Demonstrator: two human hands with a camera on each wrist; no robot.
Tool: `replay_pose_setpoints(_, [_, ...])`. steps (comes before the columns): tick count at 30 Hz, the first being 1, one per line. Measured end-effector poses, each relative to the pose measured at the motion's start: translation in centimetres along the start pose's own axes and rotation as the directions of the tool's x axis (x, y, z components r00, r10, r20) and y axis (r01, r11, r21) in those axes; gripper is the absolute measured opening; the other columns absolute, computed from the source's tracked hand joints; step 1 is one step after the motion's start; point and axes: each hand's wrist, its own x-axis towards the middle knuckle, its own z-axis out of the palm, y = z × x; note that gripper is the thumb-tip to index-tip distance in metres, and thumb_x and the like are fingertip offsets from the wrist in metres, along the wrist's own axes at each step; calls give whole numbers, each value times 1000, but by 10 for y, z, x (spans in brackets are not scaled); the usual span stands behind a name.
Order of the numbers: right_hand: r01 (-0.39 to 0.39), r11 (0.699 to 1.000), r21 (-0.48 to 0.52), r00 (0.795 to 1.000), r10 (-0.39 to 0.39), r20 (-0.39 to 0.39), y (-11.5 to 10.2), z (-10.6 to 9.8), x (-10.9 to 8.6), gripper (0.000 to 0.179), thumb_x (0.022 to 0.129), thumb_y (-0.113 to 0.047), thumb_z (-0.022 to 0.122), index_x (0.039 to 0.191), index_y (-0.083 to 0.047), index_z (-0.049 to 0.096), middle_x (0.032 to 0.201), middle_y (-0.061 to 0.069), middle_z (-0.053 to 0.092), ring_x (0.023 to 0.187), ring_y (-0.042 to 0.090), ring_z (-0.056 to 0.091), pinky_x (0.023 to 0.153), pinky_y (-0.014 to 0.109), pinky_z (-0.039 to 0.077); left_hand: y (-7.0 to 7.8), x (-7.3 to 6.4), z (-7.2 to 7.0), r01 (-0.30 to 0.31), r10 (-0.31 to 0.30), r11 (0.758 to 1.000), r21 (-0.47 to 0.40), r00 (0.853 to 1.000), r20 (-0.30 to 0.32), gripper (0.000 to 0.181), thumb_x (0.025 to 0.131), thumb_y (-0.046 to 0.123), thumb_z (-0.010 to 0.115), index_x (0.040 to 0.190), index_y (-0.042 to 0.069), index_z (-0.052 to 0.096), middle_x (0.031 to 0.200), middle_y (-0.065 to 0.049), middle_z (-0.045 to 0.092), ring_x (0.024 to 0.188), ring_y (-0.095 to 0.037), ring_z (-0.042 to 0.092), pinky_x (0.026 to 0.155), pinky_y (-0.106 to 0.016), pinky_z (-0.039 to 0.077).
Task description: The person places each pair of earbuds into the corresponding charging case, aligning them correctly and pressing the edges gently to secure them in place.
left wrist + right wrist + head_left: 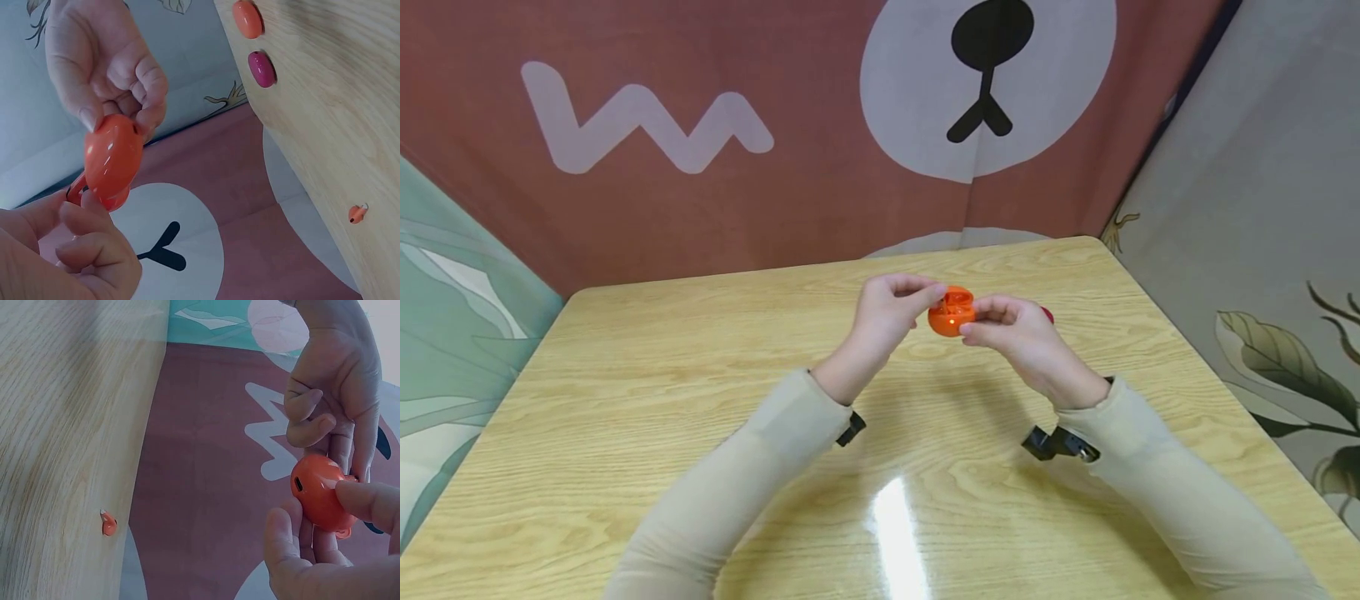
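Observation:
An orange earbud case (pixel 952 322) with its lid raised is held up over the table. My right hand (pixel 1018 333) grips it from the right between thumb and fingers; the right wrist view shows a small dark port on the case (pixel 319 490). From the left, my left hand (pixel 887 312) pinches a small orange earbud (pixel 76 187) at the case's open side. Fingers hide most of that earbud. Another orange earbud (pixel 357 214) lies loose on the table, also visible in the right wrist view.
On the wooden table (pixel 700 375), a magenta rounded case (pixel 262 69) and an orange rounded case (pixel 248 19) lie side by side. In the head view, my right hand mostly covers the magenta one. A printed curtain (pixel 812 208) hangs behind the table's far edge.

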Motion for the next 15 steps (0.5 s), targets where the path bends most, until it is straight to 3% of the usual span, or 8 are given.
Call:
replay_pose_setpoints(4, [-4, 1000, -12, 1000, 4, -7, -1, 1, 0, 23, 91, 3, 62, 112, 11, 54, 99, 4, 62, 88, 14, 62, 82, 25, 54, -2, 0, 1, -40, 41, 999, 27, 999, -20, 22, 89, 16, 73, 102, -1, 74, 96, -8, 71, 78, -14, 57, 63, -23, 46])
replay_pose_setpoints(8, [-9, 999, -31, 1000, 9, -12, -3, 1, -1, 27, 92, 1, 62, 114, 13, 53, 101, 5, 60, 90, 14, 62, 83, 25, 53, -4, 0, 1, -74, 77, 994, 78, 997, -31, 22, 89, 18, 73, 102, 1, 75, 98, -7, 72, 89, -15, 60, 72, -25, 50])
replay_pose_setpoints(15, [-10, 999, -40, 1000, 9, -14, -5, 2, 0, 28, 92, 1, 62, 116, 13, 52, 103, 6, 60, 91, 14, 61, 84, 26, 53, -4, -1, 0, -89, 92, 990, 111, 995, -23, 23, 88, 21, 74, 101, 2, 74, 93, -6, 69, 80, -17, 55, 61, -24, 47])
